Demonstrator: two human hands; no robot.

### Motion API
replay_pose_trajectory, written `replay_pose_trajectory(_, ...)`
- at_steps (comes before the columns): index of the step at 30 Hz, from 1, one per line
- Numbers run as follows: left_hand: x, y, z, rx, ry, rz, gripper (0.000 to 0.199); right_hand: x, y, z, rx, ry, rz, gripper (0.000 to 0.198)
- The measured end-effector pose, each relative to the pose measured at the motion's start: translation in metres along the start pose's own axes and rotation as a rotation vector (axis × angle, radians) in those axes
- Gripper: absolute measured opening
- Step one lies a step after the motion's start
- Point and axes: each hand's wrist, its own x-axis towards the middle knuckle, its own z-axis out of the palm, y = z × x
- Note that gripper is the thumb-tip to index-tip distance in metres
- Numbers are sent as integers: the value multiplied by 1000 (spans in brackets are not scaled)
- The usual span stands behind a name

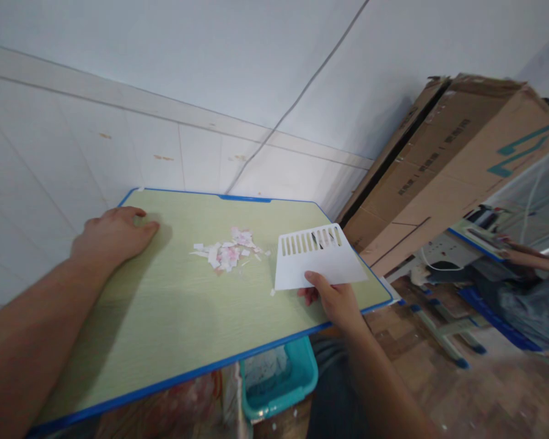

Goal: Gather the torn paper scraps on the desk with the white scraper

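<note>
My right hand (332, 302) grips the lower edge of a thin white slotted plate (311, 268), thumb on top and fingers beneath. A row of slots runs along the plate's far side, and it is held tilted over the right part of the desk. A pile of torn paper scraps (229, 253), white and pinkish, lies mid-desk to the left of the plate. My left hand (114, 236) is by the left edge of the desktop (174, 323), holding nothing visible, with thumb and forefinger apart. Its other fingers are partly hidden.
A teal bin (279, 402) with pale contents stands below the desk's near edge. Tall cardboard boxes (439, 158) lean at the right. A grey cable (297, 100) runs down the wall behind. Farther right, another person (531, 299) sits at a desk.
</note>
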Motion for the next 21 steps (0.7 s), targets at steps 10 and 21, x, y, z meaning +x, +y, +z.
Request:
replay_pose_trajectory(10, -2, 6, -5, 10, -77, -63, 89, -12, -8, 1, 25, -21, -2, 33)
replay_pose_trajectory(21, 7, 0, 1, 12, -65, -41, 92, -14, 2, -7, -8, -129, 21, 36)
